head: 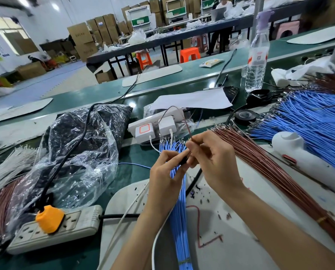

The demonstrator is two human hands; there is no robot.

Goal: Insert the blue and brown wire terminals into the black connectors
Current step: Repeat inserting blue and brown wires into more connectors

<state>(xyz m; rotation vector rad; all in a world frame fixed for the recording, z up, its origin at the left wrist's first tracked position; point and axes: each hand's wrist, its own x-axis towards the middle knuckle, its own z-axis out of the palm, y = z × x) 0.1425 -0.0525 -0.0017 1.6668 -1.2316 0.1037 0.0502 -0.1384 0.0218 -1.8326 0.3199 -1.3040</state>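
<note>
My left hand (167, 172) pinches a small black connector (183, 160) between thumb and fingers, just above the blue wire bundle (179, 211) that lies along the bench. My right hand (211, 158) pinches a brown wire (188, 127) close to the connector; the wire loops up and back over the white chargers. Where the wire's tip meets the connector is hidden by my fingers. A brown wire bundle (269, 168) fans out to the right of my right hand.
A power strip with an orange plug (50, 219) lies at the left, beside a plastic bag of black parts (81, 145). White chargers (155, 127), a tape roll (244, 115), a water bottle (257, 61) and more blue wires (308, 121) stand behind.
</note>
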